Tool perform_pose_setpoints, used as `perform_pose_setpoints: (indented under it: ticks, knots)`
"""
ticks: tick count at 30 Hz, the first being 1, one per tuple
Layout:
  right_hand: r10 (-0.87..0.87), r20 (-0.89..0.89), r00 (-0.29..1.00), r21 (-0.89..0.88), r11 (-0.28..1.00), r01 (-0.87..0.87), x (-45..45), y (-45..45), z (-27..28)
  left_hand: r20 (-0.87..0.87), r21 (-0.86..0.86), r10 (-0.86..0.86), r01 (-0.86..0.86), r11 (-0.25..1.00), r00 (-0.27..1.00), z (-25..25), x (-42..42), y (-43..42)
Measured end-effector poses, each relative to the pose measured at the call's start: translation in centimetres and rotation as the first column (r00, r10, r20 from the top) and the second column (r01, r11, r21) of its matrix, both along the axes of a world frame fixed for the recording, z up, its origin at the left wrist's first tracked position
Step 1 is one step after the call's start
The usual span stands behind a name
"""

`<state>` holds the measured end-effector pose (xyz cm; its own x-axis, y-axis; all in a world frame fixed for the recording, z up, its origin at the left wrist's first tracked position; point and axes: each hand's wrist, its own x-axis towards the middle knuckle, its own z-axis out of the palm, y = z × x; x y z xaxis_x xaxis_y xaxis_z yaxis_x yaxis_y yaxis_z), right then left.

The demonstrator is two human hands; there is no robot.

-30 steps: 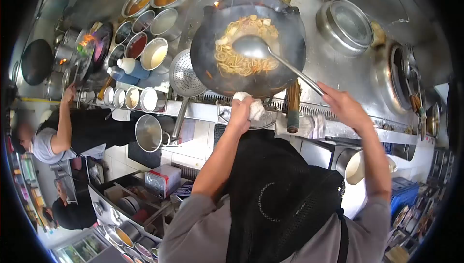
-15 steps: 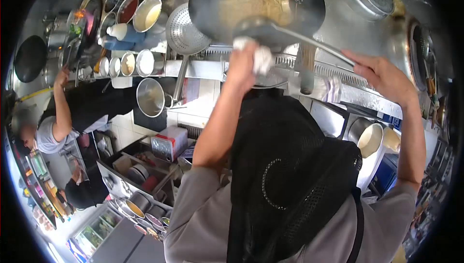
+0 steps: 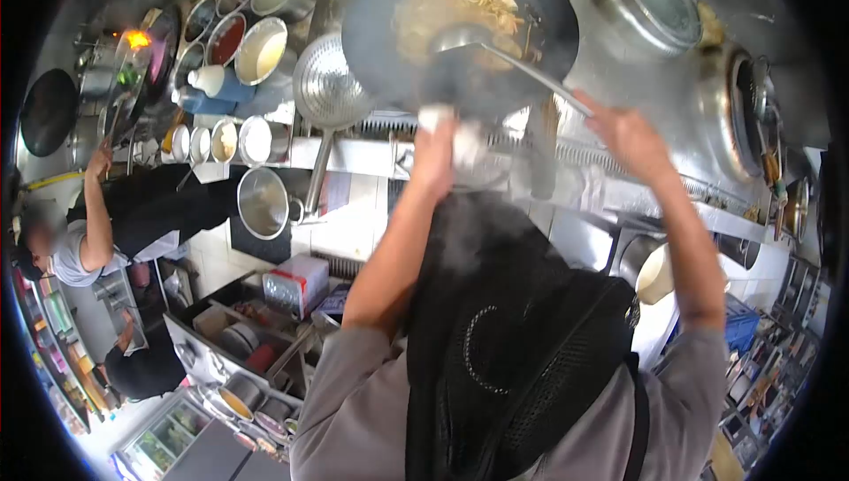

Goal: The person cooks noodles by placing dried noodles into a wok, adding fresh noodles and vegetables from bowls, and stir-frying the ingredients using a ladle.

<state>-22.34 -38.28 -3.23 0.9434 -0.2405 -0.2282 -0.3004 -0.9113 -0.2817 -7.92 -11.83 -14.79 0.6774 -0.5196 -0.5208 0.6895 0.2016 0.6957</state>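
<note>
A dark wok (image 3: 371,57) holds a steaming mix of cut food, noodle-like strands among it (image 3: 442,3). My left hand (image 3: 433,158) is closed on a folded white cloth (image 3: 470,143) at the wok's near side; whatever the cloth covers is hidden. My right hand (image 3: 630,138) grips the end of a long metal handle. That handle belongs to a ladle (image 3: 462,36), whose bowl rests against the near part of the food. Steam blurs the area around the cloth and the wok's near rim.
Left of the wok lies a perforated strainer (image 3: 327,83), its handle over the counter edge. Metal pots of sauce (image 3: 262,49) and small seasoning bowls (image 3: 256,140) stand beyond it. A large lidded pot (image 3: 650,3) is at right. A co-worker (image 3: 97,225) cooks over a flame (image 3: 137,39).
My right hand has moved left, and the ladle's bowl has gone from the wok's near side up to the food. More steam rises. A flame now shows at the co-worker's pan.
</note>
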Motion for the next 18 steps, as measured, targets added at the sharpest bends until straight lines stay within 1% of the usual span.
perform_pose_setpoints:
  ticks: [1, 2, 3, 4, 5, 6, 7, 8, 9, 11, 12, 13, 14, 15, 16, 17, 18]
  knots:
    - [-0.03, 0.115, 0.993, 0.042, 0.999, 0.026, -0.6, -0.2, -2.2, 0.011, 0.043, 0.032, -0.032, 0.999, 0.999, -2.4, -1.7, 1.0]
    - [-0.076, 0.187, 0.979, 0.138, 0.989, 0.05, -1.4, 0.3, -2.6, 0.079, 0.059, 0.044, -0.049, 0.997, 0.996, -5.2, -3.3, 2.2]
    - [-0.122, 0.255, 0.959, 0.234, 0.97, 0.061, -2.4, 0.8, -2.3, 0.147, 0.071, 0.058, -0.069, 0.995, 0.987, -6.9, -3.7, 2.6]
    - [-0.134, 0.319, 0.938, 0.246, 0.968, 0.054, -3.3, 1.6, -1.4, 0.156, 0.058, 0.067, -0.076, 0.995, 0.986, -6.6, -3.1, 2.4]
    - [-0.144, 0.378, 0.915, 0.261, 0.964, 0.044, -3.7, 2.2, -0.4, 0.131, 0.049, 0.029, -0.036, 0.998, 0.991, -6.1, -2.4, 2.4]
    - [-0.136, 0.383, 0.914, 0.255, 0.966, 0.036, -3.8, 2.5, 0.5, 0.105, 0.044, -0.012, 0.008, 0.999, 0.994, -4.8, -1.6, 2.3]
    - [-0.191, 0.384, 0.903, 0.3, 0.951, 0.074, -4.2, 3.1, 1.6, 0.039, 0.056, 0.008, -0.01, 0.998, 0.999, -3.8, 0.0, 1.4]
    - [-0.251, 0.378, 0.891, 0.346, 0.931, 0.116, -4.5, 3.7, 2.6, 0.013, 0.048, 0.025, -0.026, 0.998, 1.0, -3.8, 2.3, 0.0]
    - [-0.254, 0.372, 0.893, 0.346, 0.93, 0.12, -4.4, 4.5, 3.9, 0.048, -0.01, 0.097, -0.097, 0.995, 0.994, -3.4, 4.3, -1.7]
    - [-0.459, 0.146, 0.876, 0.491, 0.803, 0.338, -3.6, 5.5, 6.1, -0.151, 0.089, 0.093, -0.08, 0.993, 0.984, -0.8, 7.6, -4.7]
    - [-0.335, 0.37, 0.866, 0.387, 0.904, 0.185, -3.9, 5.2, 4.5, -0.147, 0.072, 0.091, -0.081, 0.994, 0.985, -1.7, 7.6, -5.2]
    - [-0.327, 0.379, 0.866, 0.376, 0.909, 0.179, -4.2, 5.2, 3.1, -0.045, 0.021, 0.137, -0.136, 0.99, 0.99, -3.6, 7.2, -5.4]
    - [-0.363, 0.363, 0.858, 0.427, 0.884, 0.193, -4.7, 5.5, 1.7, 0.056, -0.028, 0.18, -0.179, 0.983, 0.982, -5.3, 7.2, -5.5]
    - [-0.399, 0.343, 0.85, 0.475, 0.855, 0.21, -5.4, 5.9, 0.0, 0.057, -0.033, 0.173, -0.171, 0.985, 0.983, -6.3, 7.7, -5.7]
    - [-0.487, 0.168, 0.857, 0.525, 0.78, 0.34, -6.4, 6.1, -2.0, 0.038, 0.006, 0.162, -0.163, 0.987, 0.986, -7.3, 7.9, -5.8]
    - [-0.55, -0.009, 0.835, 0.545, 0.698, 0.465, -7.4, 5.9, -4.0, 0.021, 0.04, 0.158, -0.159, 0.986, 0.987, -7.7, 8.0, -5.9]
    - [-0.492, 0.052, 0.869, 0.503, 0.764, 0.403, -8.2, 5.5, -6.3, 0.023, 0.025, 0.165, -0.165, 0.986, 0.986, -7.6, 8.1, -6.2]
